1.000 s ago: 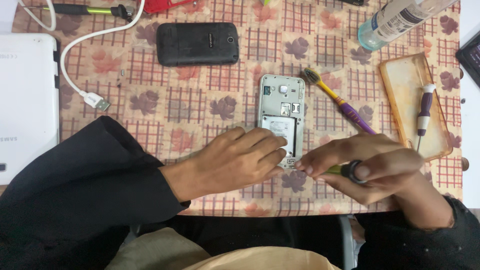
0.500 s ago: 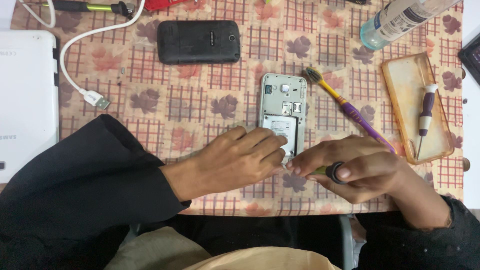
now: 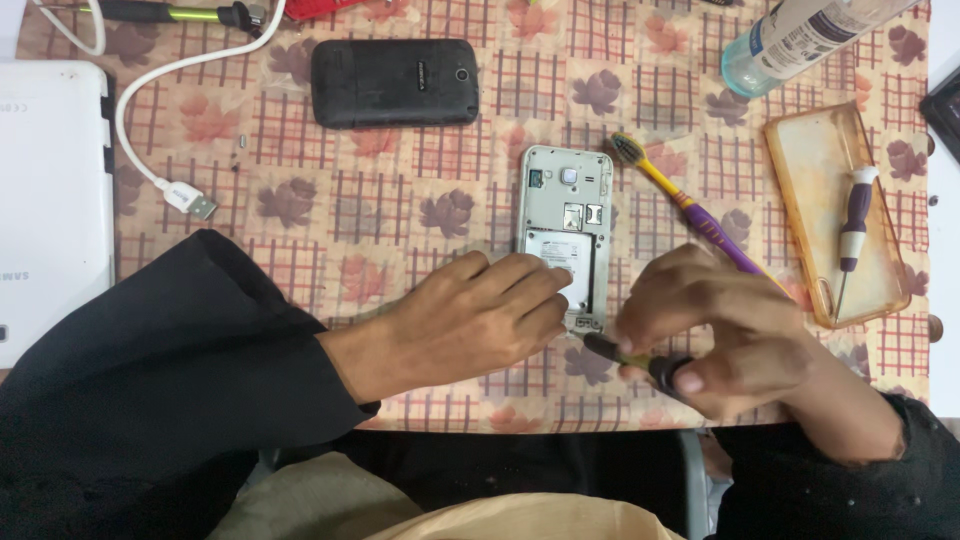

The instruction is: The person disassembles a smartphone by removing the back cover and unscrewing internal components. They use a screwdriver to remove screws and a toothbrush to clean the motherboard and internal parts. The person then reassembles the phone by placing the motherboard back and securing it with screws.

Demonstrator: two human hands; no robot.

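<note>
Head view: left hand (image 3: 470,320) pins the opened phone (image 3: 563,235) flat; right hand (image 3: 720,335) clenches a screwdriver (image 3: 640,360) whose tip could slip and gouge it.

You sit at a home table turned phone-repair bench: a flowered, checked tablecloth (image 3: 400,220) covers it, and on it lie 1 opened phone (image 3: 563,215), 1 black phone (image 3: 393,82), a screwdriver (image 3: 850,240), a toothbrush (image 3: 690,210) and a charging cable (image 3: 160,110).
</note>
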